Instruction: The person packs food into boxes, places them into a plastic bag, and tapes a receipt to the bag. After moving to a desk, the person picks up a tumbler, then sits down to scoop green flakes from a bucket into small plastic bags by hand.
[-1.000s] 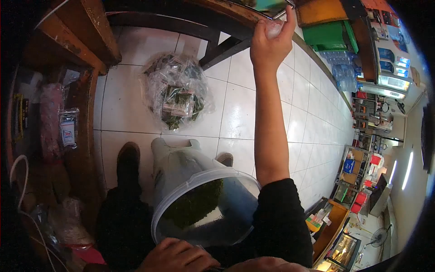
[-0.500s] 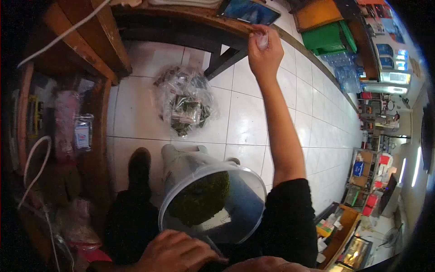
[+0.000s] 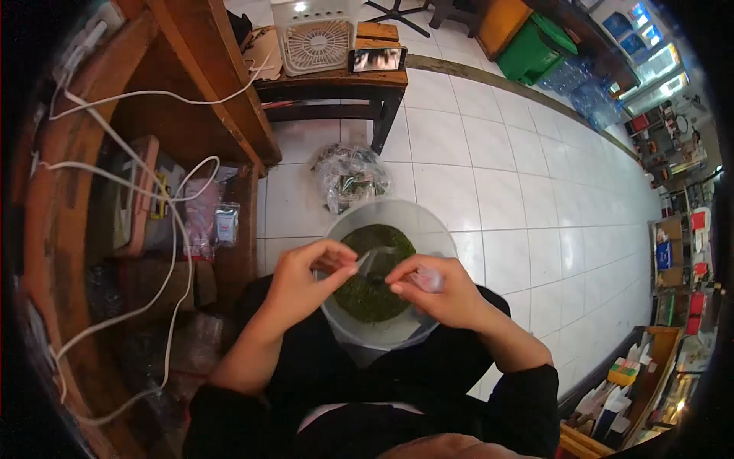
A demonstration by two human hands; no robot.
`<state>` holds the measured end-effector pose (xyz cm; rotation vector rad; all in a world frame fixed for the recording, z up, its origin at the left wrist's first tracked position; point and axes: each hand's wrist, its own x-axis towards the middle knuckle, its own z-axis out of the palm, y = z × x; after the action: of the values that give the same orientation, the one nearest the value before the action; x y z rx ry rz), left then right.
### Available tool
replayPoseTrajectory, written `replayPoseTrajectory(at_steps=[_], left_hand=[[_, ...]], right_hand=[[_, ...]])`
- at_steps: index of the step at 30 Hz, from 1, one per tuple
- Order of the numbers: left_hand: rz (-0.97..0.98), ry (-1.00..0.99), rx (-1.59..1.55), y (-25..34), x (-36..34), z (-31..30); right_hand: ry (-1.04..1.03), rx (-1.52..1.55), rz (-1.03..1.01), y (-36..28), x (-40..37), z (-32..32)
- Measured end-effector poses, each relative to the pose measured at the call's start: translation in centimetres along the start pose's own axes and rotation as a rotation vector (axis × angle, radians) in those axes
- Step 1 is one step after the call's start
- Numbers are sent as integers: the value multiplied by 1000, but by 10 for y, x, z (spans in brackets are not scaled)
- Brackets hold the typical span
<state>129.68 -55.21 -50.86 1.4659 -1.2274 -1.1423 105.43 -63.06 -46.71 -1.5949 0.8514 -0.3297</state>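
Observation:
A clear round bucket (image 3: 440,229) with green chopped leafy matter (image 3: 375,302) in it stands between the person's legs. Above its opening, my left hand (image 3: 310,279) pinches the edge of a small clear plastic bag (image 3: 375,258). My right hand (image 3: 436,287) is closed at the other side of the bag, with thumb and forefinger together and whitish crumpled plastic (image 3: 427,279) tucked in its palm. Whether the small bag holds anything is too blurred to tell.
Beyond the bucket, a clear plastic bag with dark green contents (image 3: 352,176) lies on the tiled floor. A wooden bench (image 3: 390,80) bears a white fan (image 3: 317,42) and a phone (image 3: 377,60). Wooden shelving (image 3: 245,145) with white cables stands at the left.
My right hand has come back from near the bench to above the bucket. My left hand has risen from the near rim to meet it. The view has shifted, showing the fan.

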Motion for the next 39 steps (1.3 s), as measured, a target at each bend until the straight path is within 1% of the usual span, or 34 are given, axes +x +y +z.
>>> replayPoseTrajectory(at_steps=[3,6,9,10,12,15,17,18,20,21,24,27,30,33,36,39], left_hand=[[55,13,-73,3,-5,24],[85,74,-54,4,-16,47],[59,139,-4,15,-24,61],[44,158,14,16,-25,66],[19,164,-67,7,-20,75],[-65,146,-260,-24,-9,85],[-96,117,-397,-38,-5,88],[-95,143,-395,-40,-5,89],[-81,195,-387,-41,-4,89],[-70,204,-338,-40,-4,88],[-39,235,-197,-37,-7,87],[-26,243,-86,-34,-13,85],[7,240,-144,-42,-14,82],[-39,171,-220,-48,-16,78],[48,154,-329,-50,-18,80],[-33,173,-307,-40,-25,80]], right_hand=[[148,-89,-297,1,-1,16],[231,-47,-355,20,0,20],[233,168,-215,33,-4,22],[206,149,-176,36,-4,20],[157,119,-94,44,-2,12],[176,3,-40,64,8,2],[186,-54,-88,65,11,1],[189,-85,-116,64,12,2],[199,-9,-61,58,12,6],[205,29,-39,54,13,9],[173,16,5,48,15,10],[187,-11,-38,59,18,15],[247,26,-117,68,19,24],[284,5,-175,69,19,32],[393,-170,-260,62,18,37],[481,-198,-177,49,19,25]])
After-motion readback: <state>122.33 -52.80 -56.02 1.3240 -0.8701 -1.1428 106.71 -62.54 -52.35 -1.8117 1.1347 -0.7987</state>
